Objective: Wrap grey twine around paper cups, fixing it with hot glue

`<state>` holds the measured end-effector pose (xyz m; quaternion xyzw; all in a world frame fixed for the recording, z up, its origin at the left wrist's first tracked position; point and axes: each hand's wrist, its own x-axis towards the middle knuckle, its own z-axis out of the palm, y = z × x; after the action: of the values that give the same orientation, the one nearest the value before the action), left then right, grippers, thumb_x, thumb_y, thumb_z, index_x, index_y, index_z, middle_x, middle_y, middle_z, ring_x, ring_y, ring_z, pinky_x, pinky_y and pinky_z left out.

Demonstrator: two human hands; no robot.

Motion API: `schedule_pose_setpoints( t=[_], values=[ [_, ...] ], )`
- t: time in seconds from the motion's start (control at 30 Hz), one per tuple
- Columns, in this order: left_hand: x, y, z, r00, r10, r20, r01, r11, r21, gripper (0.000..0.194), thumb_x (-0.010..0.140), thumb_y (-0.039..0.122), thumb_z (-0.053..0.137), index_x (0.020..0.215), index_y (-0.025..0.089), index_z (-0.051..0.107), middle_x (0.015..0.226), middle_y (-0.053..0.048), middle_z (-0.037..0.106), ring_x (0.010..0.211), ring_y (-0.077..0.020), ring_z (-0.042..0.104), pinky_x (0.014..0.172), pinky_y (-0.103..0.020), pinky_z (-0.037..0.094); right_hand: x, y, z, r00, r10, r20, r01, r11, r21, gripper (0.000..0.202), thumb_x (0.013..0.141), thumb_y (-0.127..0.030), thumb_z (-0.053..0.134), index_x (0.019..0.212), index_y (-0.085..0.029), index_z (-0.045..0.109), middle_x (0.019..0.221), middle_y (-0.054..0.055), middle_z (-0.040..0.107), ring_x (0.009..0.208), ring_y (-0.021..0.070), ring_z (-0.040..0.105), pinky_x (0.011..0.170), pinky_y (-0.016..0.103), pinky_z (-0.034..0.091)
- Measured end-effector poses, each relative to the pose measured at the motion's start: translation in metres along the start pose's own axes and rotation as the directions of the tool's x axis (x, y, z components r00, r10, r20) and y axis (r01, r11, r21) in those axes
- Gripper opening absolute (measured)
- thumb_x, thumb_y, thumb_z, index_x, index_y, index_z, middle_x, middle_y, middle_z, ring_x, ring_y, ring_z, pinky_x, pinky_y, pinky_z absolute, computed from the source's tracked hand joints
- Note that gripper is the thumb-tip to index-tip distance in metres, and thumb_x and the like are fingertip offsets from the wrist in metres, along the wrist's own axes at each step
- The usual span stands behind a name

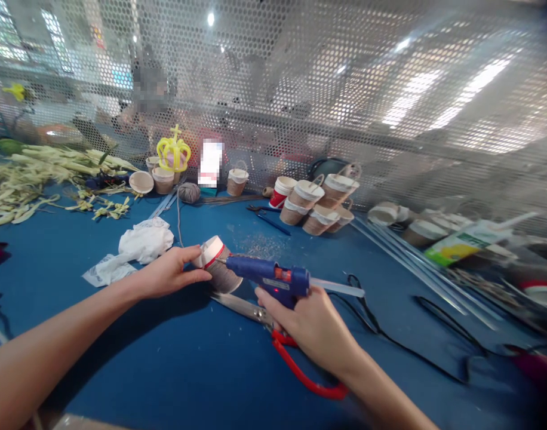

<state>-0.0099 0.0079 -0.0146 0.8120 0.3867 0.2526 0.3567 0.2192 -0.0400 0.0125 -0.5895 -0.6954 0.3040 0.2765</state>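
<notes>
My left hand [168, 272] grips a paper cup [217, 266] lying on its side, partly wrapped in grey-brown twine, with a red and white rim. My right hand [307, 322] holds a blue hot glue gun [273, 279], its nozzle touching the cup near the rim. A clear glue stick [338, 288] juts from the gun's back. Red-handled scissors [282, 343] lie on the blue table [166, 364] under my right hand.
Crumpled white plastic [143, 242] lies left of the cup. Several twine-wrapped cups [318, 206] and a twine ball [189, 192] stand further back. Pale leaf strips [45, 173] pile at the left. Clear glue sticks [408, 260] and a black cord [390, 337] lie right. A mesh screen [345, 89] closes the back.
</notes>
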Motion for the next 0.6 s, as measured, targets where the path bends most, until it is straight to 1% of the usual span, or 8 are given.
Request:
schedule_pose_setpoints(
  t=[0.1, 0.17, 0.27, 0.33, 0.43, 0.6],
  values=[
    [0.000, 0.000, 0.000, 1.000, 0.006, -0.004, -0.006, 1.000, -0.006, 0.021, 0.080, 0.031, 0.051, 0.091, 0.014, 0.058, 0.095, -0.005, 0.065, 0.088, -0.0194, 0.058, 0.080, -0.028, 0.044, 0.000, -0.004, -0.004, 1.000, -0.029, -0.011, 0.029, 0.999, -0.030, 0.017, 0.072, -0.030, 0.055, 0.060, -0.018, 0.057, 0.040, -0.002, 0.051, 0.036, 0.0116, 0.050, 0.037, 0.023, 0.040],
    [0.000, 0.001, 0.000, 1.000, 0.015, 0.001, -0.015, 1.000, -0.016, 0.022, 0.081, 0.030, 0.051, 0.094, 0.014, 0.057, 0.097, -0.006, 0.065, 0.089, -0.0194, 0.058, 0.080, -0.028, 0.044, -0.001, -0.007, -0.007, 0.998, -0.054, -0.010, 0.053, 0.995, -0.081, 0.017, 0.073, -0.029, 0.053, 0.063, -0.017, 0.059, 0.041, -0.002, 0.052, 0.037, 0.0112, 0.049, 0.039, 0.023, 0.040],
    [0.000, 0.001, 0.000, 1.000, 0.013, -0.003, -0.013, 1.000, -0.012, 0.021, 0.081, 0.030, 0.051, 0.095, 0.015, 0.057, 0.099, -0.005, 0.065, 0.089, -0.0193, 0.058, 0.080, -0.030, 0.044, -0.003, -0.007, -0.005, 0.993, -0.112, -0.028, 0.105, 0.979, -0.174, 0.021, 0.075, -0.031, 0.051, 0.066, -0.016, 0.061, 0.043, -0.001, 0.053, 0.037, 0.0109, 0.046, 0.039, 0.023, 0.038],
    [0.000, 0.000, 0.001, 1.000, 0.002, -0.008, -0.002, 1.000, -0.007, 0.021, 0.081, 0.030, 0.050, 0.094, 0.015, 0.057, 0.096, -0.005, 0.065, 0.087, -0.0194, 0.058, 0.080, -0.031, 0.044, -0.004, -0.003, -0.002, 0.990, -0.129, -0.052, 0.117, 0.975, -0.191, 0.022, 0.074, -0.034, 0.052, 0.066, -0.016, 0.060, 0.046, 0.000, 0.054, 0.040, 0.0117, 0.048, 0.040, 0.024, 0.038],
    [0.000, 0.000, 0.000, 1.000, -0.001, -0.003, 0.001, 1.000, 0.001, 0.020, 0.080, 0.031, 0.050, 0.089, 0.014, 0.058, 0.091, -0.005, 0.065, 0.085, -0.0192, 0.058, 0.079, -0.030, 0.045, -0.003, 0.002, 0.001, 0.994, -0.090, -0.068, 0.077, 0.983, -0.170, 0.023, 0.073, -0.036, 0.053, 0.063, -0.016, 0.057, 0.045, 0.000, 0.054, 0.039, 0.0122, 0.048, 0.039, 0.024, 0.039],
    [0.000, 0.003, -0.001, 0.999, 0.046, 0.010, -0.046, 0.999, -0.003, 0.020, 0.081, 0.030, 0.049, 0.091, 0.015, 0.056, 0.101, -0.006, 0.063, 0.092, -0.0197, 0.057, 0.083, -0.030, 0.043, 0.003, -0.002, -0.003, 0.999, 0.030, -0.027, -0.029, 1.000, 0.008, 0.026, 0.075, -0.036, 0.052, 0.057, -0.018, 0.053, 0.039, -0.002, 0.051, 0.037, 0.0117, 0.050, 0.042, 0.024, 0.044]
  ],
)
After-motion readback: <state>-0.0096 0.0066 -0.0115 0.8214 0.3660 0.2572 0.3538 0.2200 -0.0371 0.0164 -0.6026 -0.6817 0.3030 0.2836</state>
